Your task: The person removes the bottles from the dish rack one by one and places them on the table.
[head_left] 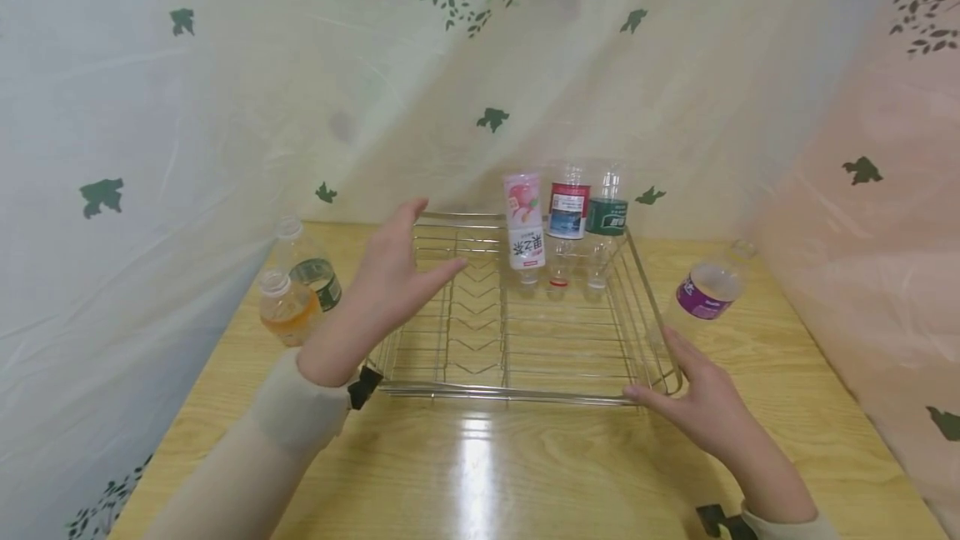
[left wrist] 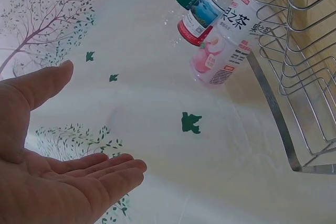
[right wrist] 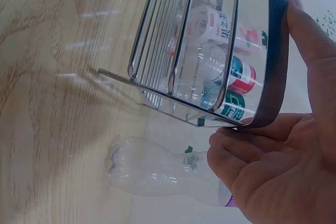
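Note:
A silver wire dish rack (head_left: 480,394) stands on the table. Three plastic bottles lean neck down in its back right part: a pink peach tea bottle (head_left: 523,219), a red-labelled bottle (head_left: 568,211) and a green-labelled bottle (head_left: 606,217). My left hand (head_left: 393,269) is over the rack's left side, thumb and fingers spread with nothing between them. At the front right corner my right hand (head_left: 708,402) holds the rack, thumb at the front rail and fingers against the right side. In the right wrist view, the right hand's thumb (right wrist: 310,35) lies along the metal rim.
Right of the rack, a clear bottle with a purple label (head_left: 703,297) stands close to my right fingers. On the left, an orange-banded bottle (head_left: 287,312) and another green-labelled bottle (head_left: 313,272) stand beside my left forearm. A patterned curtain (head_left: 480,65) encloses the wooden table (head_left: 570,473).

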The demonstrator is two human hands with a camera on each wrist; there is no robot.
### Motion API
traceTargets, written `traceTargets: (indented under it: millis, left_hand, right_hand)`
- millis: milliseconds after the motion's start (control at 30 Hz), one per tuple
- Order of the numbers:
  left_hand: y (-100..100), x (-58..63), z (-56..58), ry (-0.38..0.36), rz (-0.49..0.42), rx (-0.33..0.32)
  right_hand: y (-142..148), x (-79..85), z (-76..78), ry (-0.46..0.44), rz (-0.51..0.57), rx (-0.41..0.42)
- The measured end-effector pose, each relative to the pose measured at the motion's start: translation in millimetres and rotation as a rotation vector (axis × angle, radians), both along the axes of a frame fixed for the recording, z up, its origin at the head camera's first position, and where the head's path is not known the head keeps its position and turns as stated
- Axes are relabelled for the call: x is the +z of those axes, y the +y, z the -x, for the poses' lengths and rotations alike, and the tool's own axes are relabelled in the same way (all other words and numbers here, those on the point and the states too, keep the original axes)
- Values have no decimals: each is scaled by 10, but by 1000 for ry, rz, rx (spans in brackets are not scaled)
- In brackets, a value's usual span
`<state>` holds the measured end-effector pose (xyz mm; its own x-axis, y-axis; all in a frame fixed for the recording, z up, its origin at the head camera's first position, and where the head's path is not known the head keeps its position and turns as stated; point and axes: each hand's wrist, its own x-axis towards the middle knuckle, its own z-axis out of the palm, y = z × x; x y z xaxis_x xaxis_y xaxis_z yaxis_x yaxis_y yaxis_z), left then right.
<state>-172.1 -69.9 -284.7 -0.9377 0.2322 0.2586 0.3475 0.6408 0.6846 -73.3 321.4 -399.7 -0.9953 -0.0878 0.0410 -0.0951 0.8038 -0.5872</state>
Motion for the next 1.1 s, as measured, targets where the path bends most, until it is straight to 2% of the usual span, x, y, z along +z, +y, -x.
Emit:
traceTargets:
  millis: [300,533,800,1100]
  left_hand:
    - [57,-36,118,-48,-23,-11]
    - [150,-76,222,-86,-5,-19]
    - [248,-124,358,-111,-41,-12]
    - [393,-153,435,-171,-47,-7]
  right_hand:
    - [3,-1,6,-3,1,1]
    - [3,-6,4,-11,5,-1]
    - [3,-6,1,-1,18,6]
    - [-9,17,-9,-2,19,2]
